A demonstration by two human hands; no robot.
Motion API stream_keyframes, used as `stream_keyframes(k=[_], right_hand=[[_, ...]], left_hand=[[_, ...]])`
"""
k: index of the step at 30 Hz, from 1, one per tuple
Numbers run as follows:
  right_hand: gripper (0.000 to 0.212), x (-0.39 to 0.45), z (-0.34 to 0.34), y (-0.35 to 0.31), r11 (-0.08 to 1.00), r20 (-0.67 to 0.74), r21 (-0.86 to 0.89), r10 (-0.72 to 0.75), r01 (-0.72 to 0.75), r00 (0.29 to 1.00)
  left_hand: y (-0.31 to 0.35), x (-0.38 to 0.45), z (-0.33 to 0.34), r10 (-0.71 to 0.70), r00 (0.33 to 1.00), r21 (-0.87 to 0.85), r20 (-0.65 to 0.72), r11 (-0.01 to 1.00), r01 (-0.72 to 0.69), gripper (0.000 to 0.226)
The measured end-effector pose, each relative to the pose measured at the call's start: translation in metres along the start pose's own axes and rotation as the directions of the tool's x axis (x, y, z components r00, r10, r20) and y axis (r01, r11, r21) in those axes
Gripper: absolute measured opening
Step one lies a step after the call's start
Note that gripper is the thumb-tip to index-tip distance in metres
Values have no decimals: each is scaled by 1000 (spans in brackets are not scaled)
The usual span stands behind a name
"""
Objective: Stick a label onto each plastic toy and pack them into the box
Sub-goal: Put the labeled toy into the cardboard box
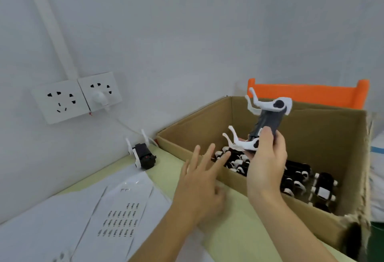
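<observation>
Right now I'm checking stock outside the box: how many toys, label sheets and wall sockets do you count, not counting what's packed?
Black-and-white plastic toys outside the cardboard box: 2, held, on table
White label sheets with labels showing: 1
White wall sockets: 2
Total: 5

No text can be read; the label sheet (119, 221) carries rows of small dark marks (too blurred to make out).

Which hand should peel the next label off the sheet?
Left, probably. The left hand is open and empty, hovering nearest the white label sheet on the table. The right hand grips the black-and-white plastic toy over the brown cardboard box.
</observation>
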State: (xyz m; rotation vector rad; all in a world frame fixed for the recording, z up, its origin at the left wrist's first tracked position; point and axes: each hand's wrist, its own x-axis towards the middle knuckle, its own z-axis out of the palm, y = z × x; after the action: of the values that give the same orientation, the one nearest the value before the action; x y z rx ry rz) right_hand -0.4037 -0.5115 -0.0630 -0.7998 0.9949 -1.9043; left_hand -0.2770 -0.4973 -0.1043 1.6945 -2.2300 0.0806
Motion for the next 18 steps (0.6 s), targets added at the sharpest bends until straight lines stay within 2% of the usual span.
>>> stream_keyframes(k=[2,5,8,11,15,18], right_hand=[[21,11,-6,3,999,-85,-40,-17,13,996],[22,23,-11,5,990,-97,-138,-27,13,995],[14,25,-11,-1,978,-40,-207,-12,3,999],[11,37,-6,-17,940,105,-337,-15,49,994],[22,93,26,-39,721,411,-626,-20,298,912],[28,146,62,-18,493,546,-745,63,450,835]], left_hand=[[6,8,15,29,999,-21,-25,999,-30,69],[4,10,24,6,987,-102,-159,994,-23,46],[4,12,27,20,974,-118,-227,992,-48,40],[3,12,30,45,967,-118,-252,990,-77,34],[2,15,33,52,963,-131,-264,987,-90,31],[3,16,34,50,962,-112,-267,990,-82,29]])
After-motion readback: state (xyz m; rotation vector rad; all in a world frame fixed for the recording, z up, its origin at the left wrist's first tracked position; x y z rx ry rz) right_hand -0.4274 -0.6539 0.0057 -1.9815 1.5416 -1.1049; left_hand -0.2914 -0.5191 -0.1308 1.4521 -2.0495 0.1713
